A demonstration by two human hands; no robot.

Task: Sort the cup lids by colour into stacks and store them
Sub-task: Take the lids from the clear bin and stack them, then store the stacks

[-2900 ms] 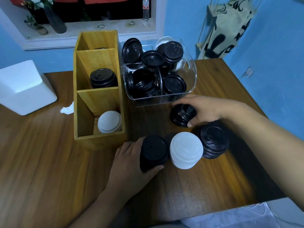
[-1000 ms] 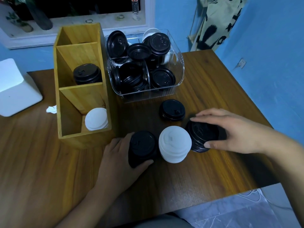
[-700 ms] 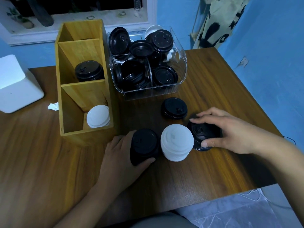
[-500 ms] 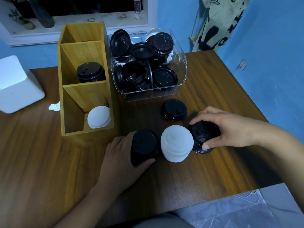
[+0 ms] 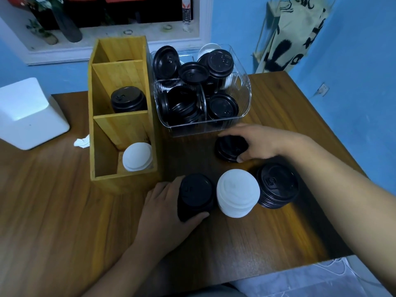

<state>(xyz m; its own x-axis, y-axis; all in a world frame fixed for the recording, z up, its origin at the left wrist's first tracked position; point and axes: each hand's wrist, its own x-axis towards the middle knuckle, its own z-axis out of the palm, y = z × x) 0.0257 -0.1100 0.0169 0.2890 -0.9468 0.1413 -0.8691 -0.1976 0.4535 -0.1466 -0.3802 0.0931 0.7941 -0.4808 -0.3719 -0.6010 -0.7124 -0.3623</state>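
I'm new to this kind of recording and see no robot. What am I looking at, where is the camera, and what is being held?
There is no machine: a person works with bare hands, filmed by one camera worn on the head, looking down at a table. The left hand grips a tall black stack of cup lids; the right hand curls its fingers round a low black pile. Nearby stand a white stack and a second black stack. Behind, a wooden rack holds black lids and white lids in separate compartments, beside a clear bin of mixed lids.
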